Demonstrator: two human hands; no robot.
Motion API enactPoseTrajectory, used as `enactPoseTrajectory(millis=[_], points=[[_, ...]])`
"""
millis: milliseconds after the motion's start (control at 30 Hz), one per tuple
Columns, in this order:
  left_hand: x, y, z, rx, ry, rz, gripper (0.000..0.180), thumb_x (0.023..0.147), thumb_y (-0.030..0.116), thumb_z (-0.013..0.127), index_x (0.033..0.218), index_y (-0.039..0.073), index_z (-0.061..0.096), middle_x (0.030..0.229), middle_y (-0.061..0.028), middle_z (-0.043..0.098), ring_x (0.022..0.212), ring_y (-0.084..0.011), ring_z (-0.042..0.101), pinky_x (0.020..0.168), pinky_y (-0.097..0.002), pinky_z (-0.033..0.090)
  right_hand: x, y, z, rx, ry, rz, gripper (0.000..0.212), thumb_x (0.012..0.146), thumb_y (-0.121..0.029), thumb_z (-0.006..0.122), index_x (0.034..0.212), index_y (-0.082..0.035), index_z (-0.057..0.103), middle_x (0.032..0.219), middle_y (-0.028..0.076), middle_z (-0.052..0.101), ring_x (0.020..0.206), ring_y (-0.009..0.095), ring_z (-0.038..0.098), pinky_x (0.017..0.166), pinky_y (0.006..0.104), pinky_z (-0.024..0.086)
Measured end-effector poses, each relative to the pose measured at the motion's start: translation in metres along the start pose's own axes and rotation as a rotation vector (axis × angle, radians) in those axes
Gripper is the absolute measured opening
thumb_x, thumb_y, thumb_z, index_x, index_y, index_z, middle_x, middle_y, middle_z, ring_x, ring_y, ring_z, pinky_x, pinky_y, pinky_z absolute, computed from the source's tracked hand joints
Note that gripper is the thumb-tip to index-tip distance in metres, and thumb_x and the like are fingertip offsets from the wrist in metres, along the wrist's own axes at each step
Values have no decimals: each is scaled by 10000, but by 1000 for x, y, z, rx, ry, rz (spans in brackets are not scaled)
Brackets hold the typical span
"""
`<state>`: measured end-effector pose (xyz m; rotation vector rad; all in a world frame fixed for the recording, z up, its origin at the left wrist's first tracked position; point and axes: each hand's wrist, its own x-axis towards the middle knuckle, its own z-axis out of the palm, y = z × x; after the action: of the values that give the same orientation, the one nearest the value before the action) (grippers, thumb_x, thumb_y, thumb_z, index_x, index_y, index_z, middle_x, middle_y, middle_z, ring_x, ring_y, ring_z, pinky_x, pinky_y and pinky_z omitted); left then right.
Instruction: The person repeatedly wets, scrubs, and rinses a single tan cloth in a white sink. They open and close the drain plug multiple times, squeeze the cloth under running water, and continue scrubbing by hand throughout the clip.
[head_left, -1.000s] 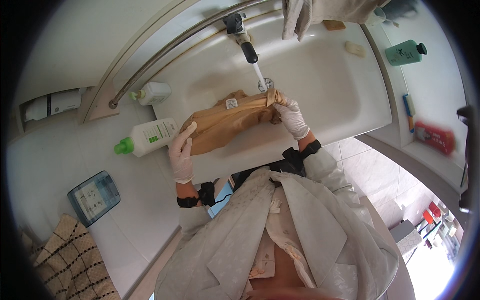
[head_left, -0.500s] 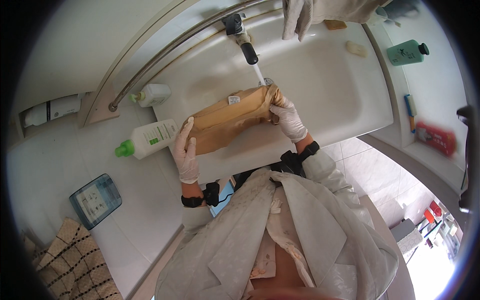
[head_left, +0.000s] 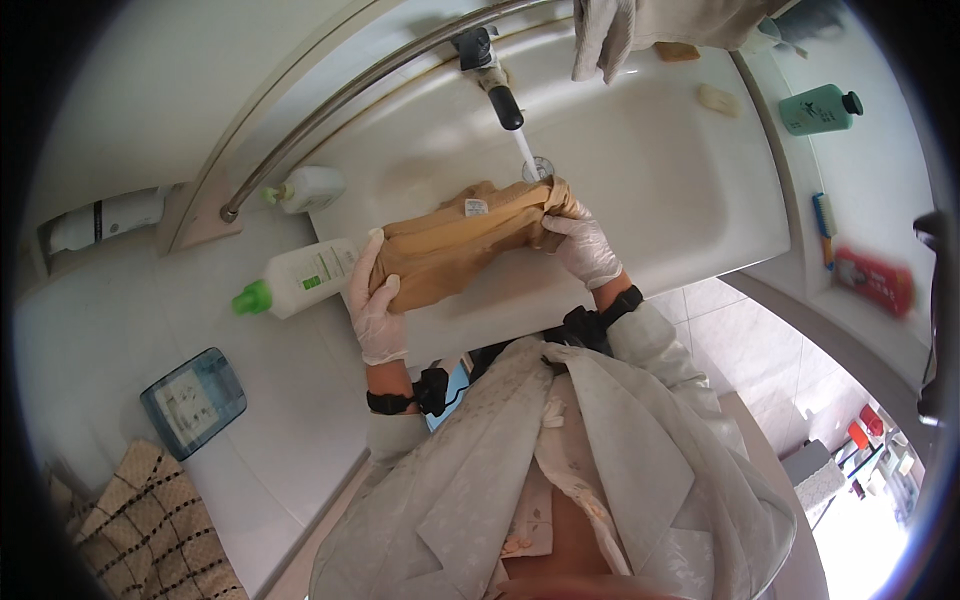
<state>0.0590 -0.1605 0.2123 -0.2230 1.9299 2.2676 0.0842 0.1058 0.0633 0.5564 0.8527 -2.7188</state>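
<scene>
A tan cloth garment (head_left: 455, 245) with a small white label is stretched between my gloved hands over the near side of the white sink (head_left: 690, 190). My left hand (head_left: 378, 305) grips its left end, thumb and fingers apart around the fabric. On the other end, my right hand (head_left: 583, 245) is closed over a bunched edge. Beyond the garment, water runs from the black-tipped faucet (head_left: 505, 105) toward the drain (head_left: 537, 169). Which garment it is, I cannot tell for sure.
Left of the sink stand a green-capped white bottle (head_left: 300, 280) and a pump bottle (head_left: 310, 188). A blue-grey container (head_left: 193, 402) and checked cloth (head_left: 155, 530) lie nearer. Rightward are a soap bar (head_left: 718, 99), green bottle (head_left: 818, 109), brush (head_left: 823, 228) and red packet (head_left: 873, 282). Beige cloth (head_left: 640, 30) hangs at the back.
The garment sags and folds a little more, its opening narrower, and its right end sits slightly lower. More of the drain shows. Both hands keep their hold.
</scene>
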Motion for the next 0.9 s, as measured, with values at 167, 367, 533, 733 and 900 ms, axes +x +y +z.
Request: enactPoseTrajectory(millis=[167,367,533,733,900], points=[[5,-8,7,-115,59,-39,452,844,-78,516,1289,-12,564,1370,-106,510,1287,-213,467,1103,-348,370,-6,-10,9,133,-98,65,240,912,-87,613,1149,-53,612,977,13,641,854,111,594,783,245,485],[15,-27,23,50,278,-9,332,855,-34,644,1182,4,606,1116,-76,624,1025,-163,592,968,-310,474,-11,-10,28,45,-11,45,249,922,-149,657,1147,-54,610,969,-5,631,871,83,582,793,228,479],[17,-28,25,64,268,-1,276,861,-14,658,1134,5,620,1067,-60,615,983,-151,583,907,-286,483,-7,-5,31,3,98,15,258,931,-112,635,1180,-54,600,1043,9,644,961,119,615,880,272,493],[21,-31,22,42,234,-103,180,881,17,648,1059,-9,631,1004,-49,614,944,-153,577,898,-279,481,-9,-10,42,-117,74,44,359,933,-136,643,1264,-25,561,1120,17,640,1036,112,605,934,275,482],[21,-37,21,49,171,-117,128,901,47,639,1010,-18,631,970,-40,621,912,-117,567,862,-254,460,-9,-9,63,-426,-115,64,445,906,-172,688,1286,6,540,1106,27,649,996,111,608,950,269,475]])
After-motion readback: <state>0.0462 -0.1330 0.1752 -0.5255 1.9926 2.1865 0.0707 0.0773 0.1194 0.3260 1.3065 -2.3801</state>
